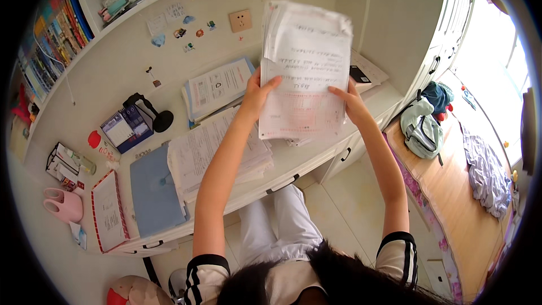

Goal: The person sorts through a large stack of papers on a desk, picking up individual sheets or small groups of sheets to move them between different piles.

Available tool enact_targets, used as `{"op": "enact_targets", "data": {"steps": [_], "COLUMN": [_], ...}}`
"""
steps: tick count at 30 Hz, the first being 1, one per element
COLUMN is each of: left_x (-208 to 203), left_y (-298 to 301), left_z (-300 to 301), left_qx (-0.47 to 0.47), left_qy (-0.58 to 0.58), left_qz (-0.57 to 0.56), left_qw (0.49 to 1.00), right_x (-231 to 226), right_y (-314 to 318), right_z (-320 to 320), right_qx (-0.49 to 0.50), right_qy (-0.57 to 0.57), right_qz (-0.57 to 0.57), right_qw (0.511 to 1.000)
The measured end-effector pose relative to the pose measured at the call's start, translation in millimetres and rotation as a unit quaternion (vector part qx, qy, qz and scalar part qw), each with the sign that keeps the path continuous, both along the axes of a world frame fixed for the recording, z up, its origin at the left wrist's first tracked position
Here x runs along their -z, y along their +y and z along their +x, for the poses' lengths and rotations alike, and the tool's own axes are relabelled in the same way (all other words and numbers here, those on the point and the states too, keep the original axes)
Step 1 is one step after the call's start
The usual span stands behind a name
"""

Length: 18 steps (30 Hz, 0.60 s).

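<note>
A stack of printed paper sheets [307, 73] is held up above the desk, its top edges uneven and a little curled. My left hand [261, 93] grips its left edge, thumb on the front. On the opposite edge my right hand [353, 101] has its thumb pressed on the front, with the other fingers hidden behind. Below my left forearm lies a pile of loose papers [195, 149], partly covered by the arm. Farther back is another paper pile [220, 87] with a blue folder edge under it.
On the desk's left are a blue folder [152, 192], a red-edged box [110, 212], a desk calendar [125, 128], a black lamp [162, 120] and a pink holder [63, 205]. Papers with a dark item [358, 75] lie behind my right hand. A backpack [422, 127] rests at the right.
</note>
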State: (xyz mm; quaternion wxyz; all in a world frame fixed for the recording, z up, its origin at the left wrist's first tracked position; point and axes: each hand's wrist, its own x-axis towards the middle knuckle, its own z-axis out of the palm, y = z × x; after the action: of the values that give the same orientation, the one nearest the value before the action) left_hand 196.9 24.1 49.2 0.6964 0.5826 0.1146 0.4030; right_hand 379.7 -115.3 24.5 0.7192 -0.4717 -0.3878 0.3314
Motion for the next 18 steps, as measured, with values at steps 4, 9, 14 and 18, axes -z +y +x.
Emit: {"op": "enact_targets", "data": {"steps": [4, 9, 14, 18], "left_x": [-29.4, -14.1, -8.3, -7.9], "left_y": [-4.0, 11.9, 19.0, 25.3], "left_z": [-1.2, 7.1, 20.7, 26.2], "left_qx": [0.043, -0.025, -0.061, -0.057], "left_qy": [-0.031, -0.059, 0.058, 0.054], "left_qz": [0.065, 0.086, 0.081, 0.094], "left_qw": [0.996, 0.994, 0.993, 0.992], "right_x": [-10.6, -13.0, -1.5, -0.1], "right_y": [-1.5, 15.3, 28.7, 26.4], "right_z": [23.1, 23.1, 22.6, 27.9], "right_qx": [-0.089, -0.011, 0.082, 0.065], "right_qy": [0.054, -0.131, -0.143, -0.124], "right_qz": [0.035, 0.009, 0.016, 0.012], "right_qw": [0.994, 0.991, 0.986, 0.99]}}
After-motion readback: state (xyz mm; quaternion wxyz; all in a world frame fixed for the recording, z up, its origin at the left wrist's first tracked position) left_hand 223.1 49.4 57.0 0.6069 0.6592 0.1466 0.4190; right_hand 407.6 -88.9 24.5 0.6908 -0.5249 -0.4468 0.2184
